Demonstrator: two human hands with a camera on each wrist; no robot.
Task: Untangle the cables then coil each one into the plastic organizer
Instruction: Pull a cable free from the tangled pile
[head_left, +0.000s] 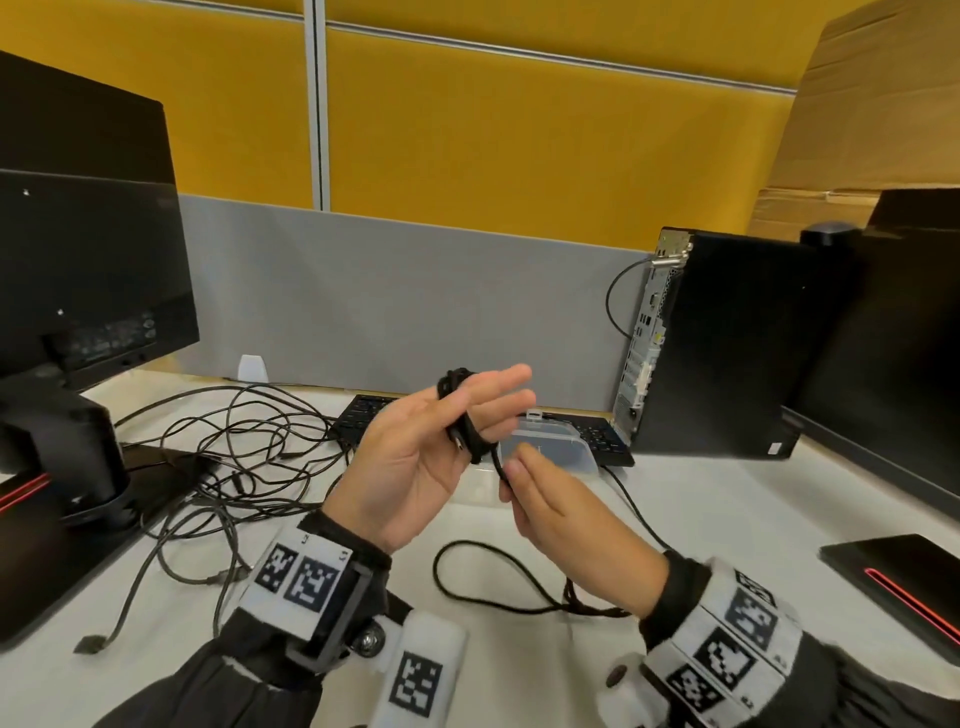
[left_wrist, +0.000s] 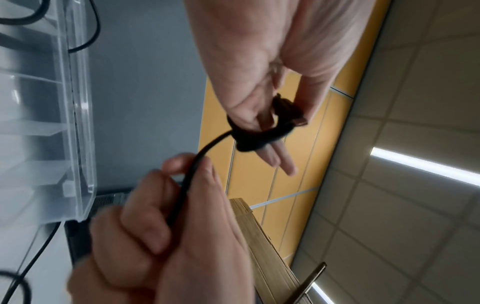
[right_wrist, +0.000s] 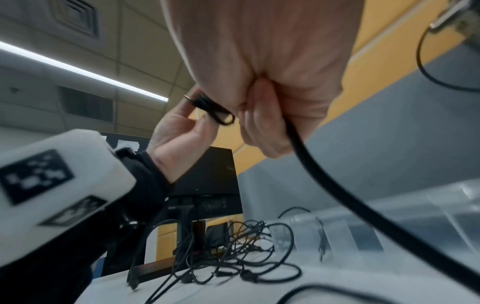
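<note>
Over the middle of the desk, both hands are up in the air working one black cable (head_left: 498, 462). Left hand (head_left: 415, 457) has it wound in a small coil round its straight fingers, thumb pinning the plug end against them. Right hand (head_left: 550, 509) pinches the loose run just below that coil, fingers curled round it; the slack drops in a loop onto the white desk (head_left: 701, 519). Just behind the hands sits the clear plastic organizer (head_left: 561, 441), touching a black keyboard (head_left: 363, 410). Off to the left lies a messy pile of tangled cables (head_left: 234, 457), next to a monitor (head_left: 93, 291). A PC tower (head_left: 727, 343) stands on the right.
</note>
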